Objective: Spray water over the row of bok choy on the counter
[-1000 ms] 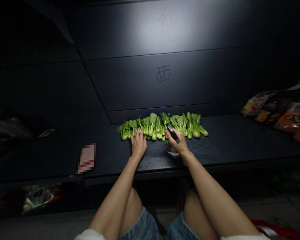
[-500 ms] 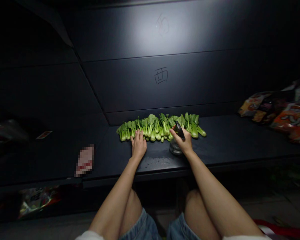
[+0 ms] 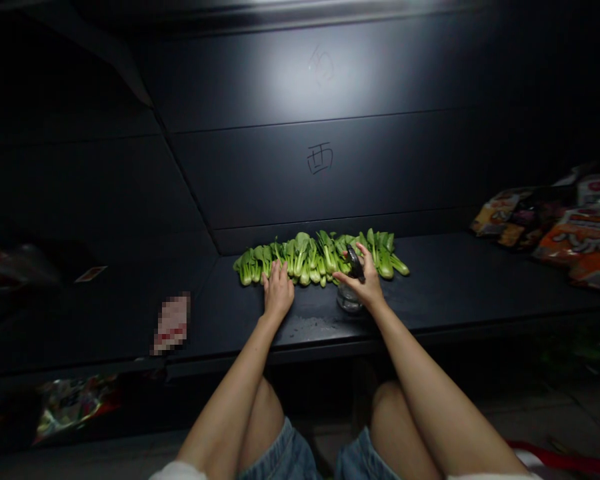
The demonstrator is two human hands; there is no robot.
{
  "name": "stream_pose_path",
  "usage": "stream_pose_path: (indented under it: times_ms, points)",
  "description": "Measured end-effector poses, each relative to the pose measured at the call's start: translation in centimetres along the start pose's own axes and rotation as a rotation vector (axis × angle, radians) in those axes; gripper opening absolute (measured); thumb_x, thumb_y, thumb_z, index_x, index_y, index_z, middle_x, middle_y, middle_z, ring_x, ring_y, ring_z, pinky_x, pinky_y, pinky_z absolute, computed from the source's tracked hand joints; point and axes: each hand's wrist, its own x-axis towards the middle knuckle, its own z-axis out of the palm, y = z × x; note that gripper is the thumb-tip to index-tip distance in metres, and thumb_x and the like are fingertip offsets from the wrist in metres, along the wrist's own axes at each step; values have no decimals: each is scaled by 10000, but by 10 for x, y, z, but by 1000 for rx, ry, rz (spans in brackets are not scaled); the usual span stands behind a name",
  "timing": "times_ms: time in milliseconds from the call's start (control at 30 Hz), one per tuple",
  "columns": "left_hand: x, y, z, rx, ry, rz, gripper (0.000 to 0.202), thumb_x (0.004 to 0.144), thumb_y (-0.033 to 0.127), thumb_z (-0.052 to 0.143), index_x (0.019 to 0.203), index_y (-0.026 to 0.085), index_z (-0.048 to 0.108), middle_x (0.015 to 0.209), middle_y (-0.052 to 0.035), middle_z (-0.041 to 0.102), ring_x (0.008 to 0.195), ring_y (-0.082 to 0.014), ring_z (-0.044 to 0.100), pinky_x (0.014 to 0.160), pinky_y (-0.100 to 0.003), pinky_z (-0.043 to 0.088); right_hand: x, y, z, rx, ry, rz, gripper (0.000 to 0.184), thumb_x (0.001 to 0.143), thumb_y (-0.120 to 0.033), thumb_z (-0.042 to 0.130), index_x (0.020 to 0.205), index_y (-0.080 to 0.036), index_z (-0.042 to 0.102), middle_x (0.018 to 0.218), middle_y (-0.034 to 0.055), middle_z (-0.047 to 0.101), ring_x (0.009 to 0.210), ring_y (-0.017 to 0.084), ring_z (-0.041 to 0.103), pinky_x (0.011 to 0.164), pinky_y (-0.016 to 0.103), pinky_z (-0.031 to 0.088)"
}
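A row of green bok choy [image 3: 316, 257] lies along the back of a dark shelf [image 3: 455, 287]. My left hand [image 3: 278, 292] rests flat on the shelf, fingers stretched out, tips touching the stems at the row's left part. My right hand [image 3: 364, 283] is closed round a clear spray bottle [image 3: 351, 288] with a black trigger head, held just in front of the row's right part. Water drops [image 3: 313, 325] speckle the shelf between my hands.
Bright snack packets [image 3: 563, 227] are piled on the shelf at the far right. A price card [image 3: 171, 324] stands at the shelf edge on the left, with more packets [image 3: 70, 403] on the shelf below. My bare knees are under the shelf front.
My right hand and the spray bottle have shifted slightly right along the row and the trigger head has turned. My left hand has stayed in place on the stems.
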Motion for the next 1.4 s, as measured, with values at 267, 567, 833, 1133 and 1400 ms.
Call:
stream_pose_path:
  times_ms: [267,567,833,1133,1400]
  points:
    - [7,12,-8,-107,32,0,542,876,162,441,1417,148,445,1472,-190,445,1402,-316,372,1149,-577,269,-3,-37,-18,-67,176,-211,780,882,-619,477,1488,-180,260,1384,186,498,1303,292,473,1075,488,380]
    - [15,14,-40,-638,-44,-13,1017,813,222,659,1549,151,-40,605,106,412,522,-92,410,592,-224,415,-6,-69,31,-56,-192,-46,868,823,-238,567,1558,-161,110,577,-110,417,495,106,414,590,238,419]
    - [5,26,-74,-1009,12,110,973,849,198,611,1542,288,-65,625,113,376,544,-68,358,555,-170,323,-5,-67,47,169,-243,-80,926,823,-271,529,1566,-211,-20,562,-126,338,484,104,325,541,222,350]
    - [1,4,-31,-997,-168,14,1002,830,169,604,1538,227,-103,594,131,386,514,-62,333,539,-172,291,-2,-35,63,94,-324,56,922,753,-261,528,1565,-134,111,548,-100,424,464,124,404,526,246,402]
    - [1,-6,-29,-1092,-177,-59,1056,791,253,689,1547,219,-49,590,132,407,517,-59,360,560,-187,302,-5,-34,75,112,-358,37,849,782,-290,573,1537,-128,219,563,-91,446,490,135,458,548,255,423]
